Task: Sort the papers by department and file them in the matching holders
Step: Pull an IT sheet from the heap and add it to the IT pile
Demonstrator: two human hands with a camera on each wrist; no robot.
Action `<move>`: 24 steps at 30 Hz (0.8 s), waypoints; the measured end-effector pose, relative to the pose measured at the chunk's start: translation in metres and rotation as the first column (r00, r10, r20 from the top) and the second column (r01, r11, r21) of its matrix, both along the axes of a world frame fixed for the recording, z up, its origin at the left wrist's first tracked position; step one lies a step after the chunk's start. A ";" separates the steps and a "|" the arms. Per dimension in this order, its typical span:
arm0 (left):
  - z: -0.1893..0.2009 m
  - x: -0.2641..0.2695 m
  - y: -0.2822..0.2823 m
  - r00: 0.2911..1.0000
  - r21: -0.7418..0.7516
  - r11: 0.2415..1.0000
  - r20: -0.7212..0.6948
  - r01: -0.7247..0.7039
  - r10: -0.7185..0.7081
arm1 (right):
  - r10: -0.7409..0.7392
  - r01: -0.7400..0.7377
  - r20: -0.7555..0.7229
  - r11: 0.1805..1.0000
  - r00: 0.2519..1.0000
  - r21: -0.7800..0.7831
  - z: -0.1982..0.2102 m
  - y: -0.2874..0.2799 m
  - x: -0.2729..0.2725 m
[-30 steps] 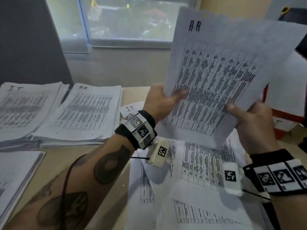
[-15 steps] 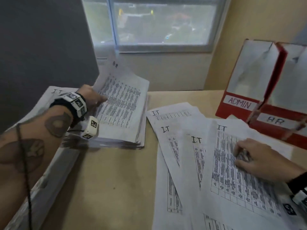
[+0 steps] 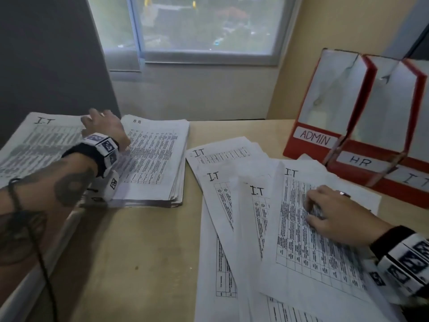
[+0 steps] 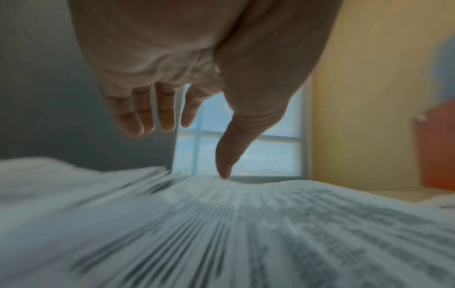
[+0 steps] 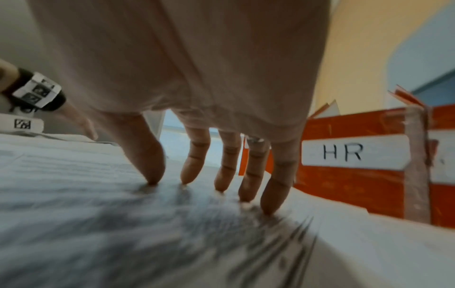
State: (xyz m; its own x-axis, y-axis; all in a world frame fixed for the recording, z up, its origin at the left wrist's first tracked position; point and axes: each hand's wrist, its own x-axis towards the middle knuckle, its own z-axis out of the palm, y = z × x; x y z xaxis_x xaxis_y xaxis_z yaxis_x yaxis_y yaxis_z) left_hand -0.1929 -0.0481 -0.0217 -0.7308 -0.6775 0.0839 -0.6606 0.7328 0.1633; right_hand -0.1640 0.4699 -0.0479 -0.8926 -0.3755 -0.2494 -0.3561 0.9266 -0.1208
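Note:
My left hand (image 3: pixel 104 126) hovers open over the far left corner of the HR stack (image 3: pixel 155 159). In the left wrist view its fingers are straight and only the thumb tip (image 4: pixel 225 174) touches the top sheet (image 4: pixel 246 224). An IT stack (image 3: pixel 39 140) lies left of the HR stack. My right hand (image 3: pixel 329 212) presses spread fingertips (image 5: pixel 152 175) on the top loose IT sheet (image 3: pixel 308 247). More IT sheets (image 3: pixel 222 187) fan out beneath it. Red holders labelled ADMIN (image 3: pixel 315 139), HR (image 3: pixel 361 161) (image 5: pixel 354 154) and IT (image 3: pixel 413 180) stand at the right.
A third pile of paper (image 3: pixel 23 287) runs along the near left edge of the tan desk (image 3: pixel 139 263). A window (image 3: pixel 204 26) and wall close off the far side. A dark panel (image 3: pixel 46 54) stands behind the left stacks.
Both hands held an HR sheet up a second ago. The left hand carried it left onto the HR stack and let go; the right hand dropped onto the loose IT sheets.

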 end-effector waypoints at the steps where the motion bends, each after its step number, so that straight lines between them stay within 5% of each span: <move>1: 0.005 -0.002 0.008 0.997 -0.036 0.997 -0.035 0.062 -0.064 | 0.006 -0.006 0.020 1.000 1.000 0.030 0.005 -0.002 -0.004; 4: 0.022 -0.004 0.055 0.929 -0.051 0.929 -0.023 0.368 -0.369 | 0.010 -0.013 0.062 0.998 0.998 0.055 0.022 -0.010 -0.025; 7: 0.027 0.002 0.127 0.760 0.107 0.756 0.007 0.645 -0.650 | -0.089 0.086 0.032 0.994 0.996 0.073 0.024 -0.018 -0.054; 9: 0.015 0.002 0.171 0.655 0.190 0.652 0.057 0.734 -0.754 | -0.167 0.161 0.040 0.980 0.985 0.116 0.020 -0.021 -0.070; 12: -0.010 -0.003 0.219 0.584 0.273 0.619 0.206 0.736 -0.785 | -0.235 0.227 0.113 0.970 0.965 0.083 0.017 -0.021 -0.085; 19: -0.027 -0.011 0.243 0.650 0.359 0.645 0.124 0.675 -0.750 | -0.270 0.249 -0.068 0.942 0.960 -0.225 0.016 -0.012 -0.085; 24: -0.026 -0.011 0.237 0.692 0.376 0.647 0.021 0.664 -0.722 | -0.079 0.035 -0.074 0.884 0.994 -0.467 0.042 0.012 -0.058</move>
State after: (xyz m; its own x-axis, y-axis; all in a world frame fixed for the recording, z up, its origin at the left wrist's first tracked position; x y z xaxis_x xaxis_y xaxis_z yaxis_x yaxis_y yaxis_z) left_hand -0.2034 0.1888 -0.0481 -0.9790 0.0689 -0.1921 -0.0170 0.9104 0.4133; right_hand -0.2221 0.4814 -0.0058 -0.9261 -0.3767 0.0216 -0.3337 0.7910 -0.5129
